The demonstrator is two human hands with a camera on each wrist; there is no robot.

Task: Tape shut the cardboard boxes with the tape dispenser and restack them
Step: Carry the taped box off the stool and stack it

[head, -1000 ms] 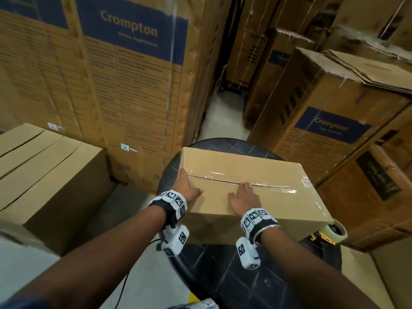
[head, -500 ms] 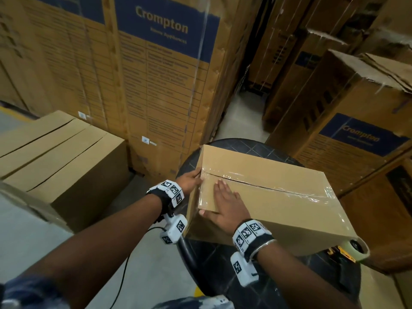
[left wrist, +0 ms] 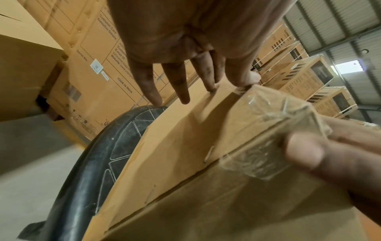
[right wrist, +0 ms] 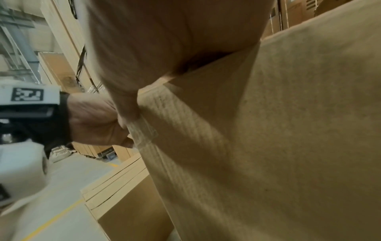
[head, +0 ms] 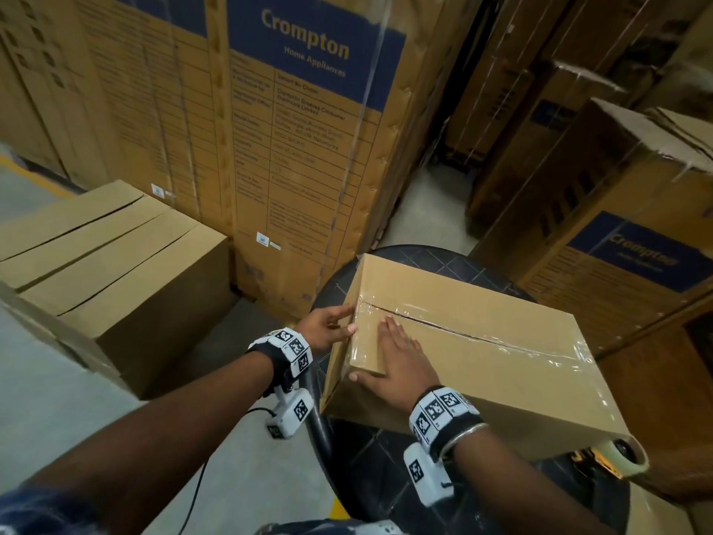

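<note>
On the round black desk [head: 389, 449] lies a brown cardboard box [head: 482, 364], its top seam covered by a strip of clear tape [head: 478, 335] that runs the length of the lid and folds down over both ends. Both hands are at the box's left end. The right hand [head: 397, 361] lies flat on the lid near the corner, fingers straight and together, pointing along the taped seam, with the thumb hooked over the near top edge. The left hand [head: 328, 322] is against the end face of the box, fingers straight and slightly spread; in the left wrist view its fingertips [left wrist: 210, 86] touch the cardboard just below the top edge, beside the folded-over tape end. Neither hand pinches or grips anything.

At the box's far right corner, a tape dispenser [head: 621, 455] with its pale roll sticks out from behind the box on the desk, well apart from both hands. To the left, on the floor, stands a stack of plain boxes [head: 115, 279]. Tall printed cartons [head: 308, 121] rise behind the desk.
</note>
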